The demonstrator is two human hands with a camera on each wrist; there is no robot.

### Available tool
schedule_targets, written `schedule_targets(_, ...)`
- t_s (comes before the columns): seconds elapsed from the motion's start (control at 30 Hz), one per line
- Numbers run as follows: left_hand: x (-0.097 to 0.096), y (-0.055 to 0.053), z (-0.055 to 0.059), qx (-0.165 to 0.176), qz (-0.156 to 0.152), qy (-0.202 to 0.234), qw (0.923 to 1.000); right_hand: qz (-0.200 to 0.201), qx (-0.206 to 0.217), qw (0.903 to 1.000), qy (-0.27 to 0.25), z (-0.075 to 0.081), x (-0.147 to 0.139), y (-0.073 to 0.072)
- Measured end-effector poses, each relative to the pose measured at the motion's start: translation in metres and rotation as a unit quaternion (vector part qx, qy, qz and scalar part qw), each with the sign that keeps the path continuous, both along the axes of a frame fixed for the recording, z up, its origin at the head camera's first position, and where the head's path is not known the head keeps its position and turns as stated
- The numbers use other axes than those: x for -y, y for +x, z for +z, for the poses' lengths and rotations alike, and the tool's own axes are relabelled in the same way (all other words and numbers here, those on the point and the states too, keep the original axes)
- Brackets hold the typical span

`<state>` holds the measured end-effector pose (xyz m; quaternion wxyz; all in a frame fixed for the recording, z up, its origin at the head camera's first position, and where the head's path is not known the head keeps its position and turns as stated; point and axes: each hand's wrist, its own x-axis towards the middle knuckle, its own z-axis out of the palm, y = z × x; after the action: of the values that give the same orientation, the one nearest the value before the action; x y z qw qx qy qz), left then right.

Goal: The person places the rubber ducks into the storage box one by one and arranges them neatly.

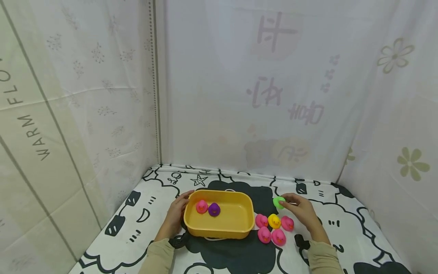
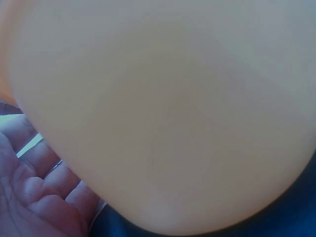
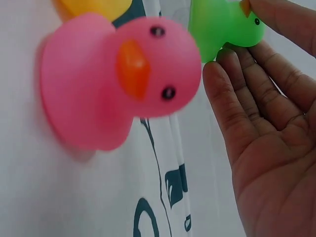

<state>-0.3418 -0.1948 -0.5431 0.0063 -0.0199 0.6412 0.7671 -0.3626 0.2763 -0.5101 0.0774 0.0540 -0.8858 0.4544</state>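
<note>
A yellow plastic basin point(image 1: 219, 231) stands on the patterned cloth, holding a pink rubber duck point(image 1: 202, 206) and a purple rubber duck point(image 1: 214, 209). My left hand point(image 1: 176, 213) rests against the basin's left side. Its relaxed fingers point(image 2: 59, 180) lie along the outer wall in the left wrist view. Right of the basin, my right hand point(image 1: 302, 210) pinches a green rubber duck point(image 3: 229, 24) between thumb and fingers. Below that hand, several pink rubber ducks point(image 3: 94, 89) and a yellow rubber duck point(image 1: 274, 221) sit close together on the cloth.
The white cloth point(image 1: 130, 243) with black cartoon drawings covers the table. Pale printed curtains point(image 1: 219, 95) hang behind it and on both sides. A thin white cord or handle point(image 1: 230, 190) shows at the basin's far edge.
</note>
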Motion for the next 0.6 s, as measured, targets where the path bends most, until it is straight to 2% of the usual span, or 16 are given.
schedule_targets(0.13,-0.001,0.0,0.0,-0.001,-0.004,0.002,1.0,0.001,0.001,1.0,0.005,0.001,0.005,0.001)
schedule_targets(0.3,-0.001,-0.002,0.0,-0.01,-0.013,0.006,0.9998,0.002,-0.007,0.9999,0.013,0.005,0.015,-0.005)
schedule_targets(0.43,0.001,-0.002,0.0,-0.004,-0.005,0.004,1.0,0.018,0.004,0.9998,0.013,0.007,0.031,-0.01)
schedule_targets(0.6,0.002,0.001,0.0,0.002,-0.003,0.0,1.0,0.056,0.005,0.9984,0.003,0.015,0.048,-0.013)
